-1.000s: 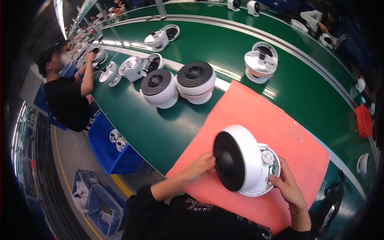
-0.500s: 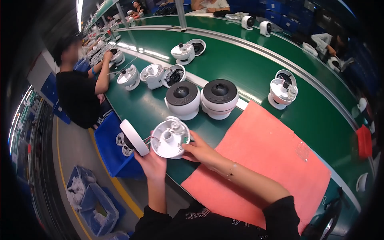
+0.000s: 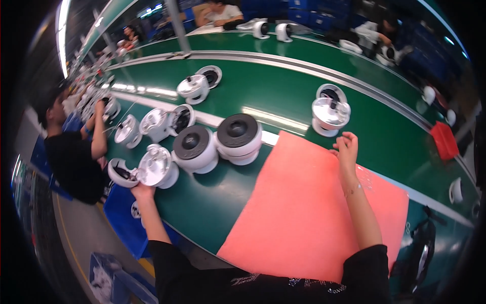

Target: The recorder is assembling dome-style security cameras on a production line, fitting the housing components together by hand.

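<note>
An opened white camera-like housing [image 3: 154, 167] stands on the bench at the left, its round cover [image 3: 120, 175] hanging beside it. My left hand [image 3: 143, 191] holds the cover from below, with its fingers mostly hidden behind it. My right hand [image 3: 347, 147] is raised over the far edge of a pink mat [image 3: 304, 202], empty, with its fingers loosely curled and apart. Just beyond it, without visible contact, another opened white housing [image 3: 330, 114] with a dark-lined cover stands on the green conveyor belt [image 3: 268, 91].
Two closed white units with black tops [image 3: 194, 147] stand beside the left housing. More opened housings [image 3: 154, 124] lie farther along. A blue bin [image 3: 126, 218] sits below the bench edge. A co-worker [image 3: 73, 152] works at the left. A red bin [image 3: 444, 141] stands far right.
The opened housing has gone from between both hands to the bench at the left. My right hand has let go of it and moved right toward the housing on the belt. The view has shifted.
</note>
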A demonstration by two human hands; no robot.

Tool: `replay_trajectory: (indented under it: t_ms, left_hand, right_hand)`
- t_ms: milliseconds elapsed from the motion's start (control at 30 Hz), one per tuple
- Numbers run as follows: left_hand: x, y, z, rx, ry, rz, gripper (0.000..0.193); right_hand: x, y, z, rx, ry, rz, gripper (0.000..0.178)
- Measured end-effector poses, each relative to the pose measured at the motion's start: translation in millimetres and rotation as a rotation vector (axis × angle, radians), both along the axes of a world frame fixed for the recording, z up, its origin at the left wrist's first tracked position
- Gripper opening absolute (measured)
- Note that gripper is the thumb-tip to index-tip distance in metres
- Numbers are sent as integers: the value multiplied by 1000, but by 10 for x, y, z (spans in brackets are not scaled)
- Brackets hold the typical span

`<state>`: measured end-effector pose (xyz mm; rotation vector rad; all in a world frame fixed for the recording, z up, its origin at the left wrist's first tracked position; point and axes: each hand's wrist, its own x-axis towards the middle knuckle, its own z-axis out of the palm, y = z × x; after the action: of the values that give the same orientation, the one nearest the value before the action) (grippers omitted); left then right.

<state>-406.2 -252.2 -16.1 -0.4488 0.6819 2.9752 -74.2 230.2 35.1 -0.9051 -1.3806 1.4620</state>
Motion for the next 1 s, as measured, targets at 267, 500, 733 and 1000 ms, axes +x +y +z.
replay_trajectory:
  t_ms: [267,500,733,1000]
  left_hand:
    - [-318,126,37,-355,-60,-337,45]
    - [-463,-541,-267,-651,-51,-226,33]
    - [2020,423,938,-449,603,-348,39]
    - [3339,1772,502,762,-189,-1473,77]
  right_hand:
    - [-10,594,-33,-577,282,197,83]
    - [-190,620,4,-445,304,158,65]
    - [802,496,785,-132,-45,390,50]
    - [1380,-107,1403,-161,-262,724,72]
